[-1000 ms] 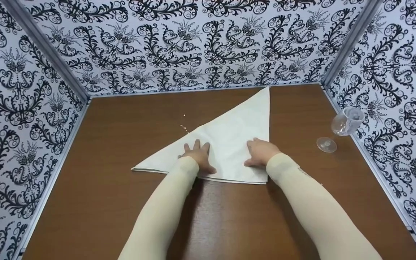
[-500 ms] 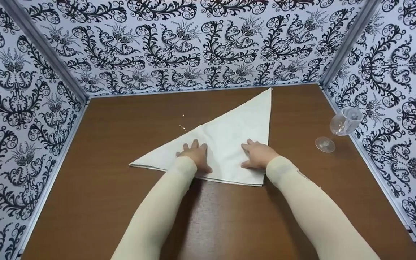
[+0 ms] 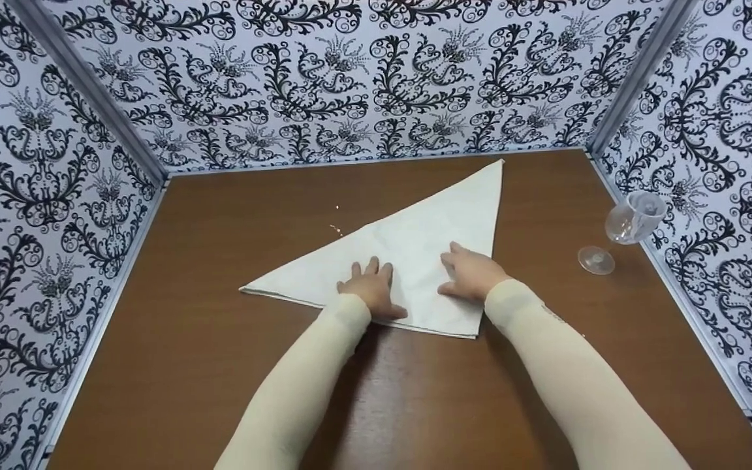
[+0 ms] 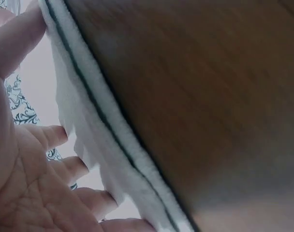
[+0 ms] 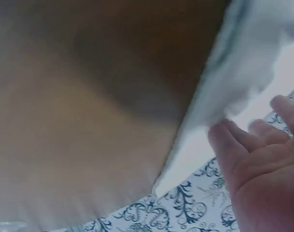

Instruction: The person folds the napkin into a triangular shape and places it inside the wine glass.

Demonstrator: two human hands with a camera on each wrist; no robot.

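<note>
A white cloth napkin [image 3: 415, 241], folded into a triangle, lies flat on the brown table, its long fold facing the back left. My left hand [image 3: 371, 290] rests on its front part with fingers spread, the thumb near the front edge. On the right part my right hand [image 3: 472, 271] touches the cloth, fingers spread toward the left. In the left wrist view the layered edge of the napkin [image 4: 103, 111] runs past the fingertips of the left hand [image 4: 45, 188]. The right wrist view shows the right hand [image 5: 268, 169] with its fingertips at the cloth [image 5: 195, 140].
A clear stemmed glass [image 3: 634, 219] stands at the right edge of the table [image 3: 206, 228]. Small pale specks [image 3: 337, 230] lie behind the napkin. Walls with a black-and-white scroll pattern [image 3: 324, 78] enclose the back and both sides.
The napkin has turned slightly clockwise under both hands, its far tip shifting right. My left hand has slid a little to the right; the right hand stays nearly in place.
</note>
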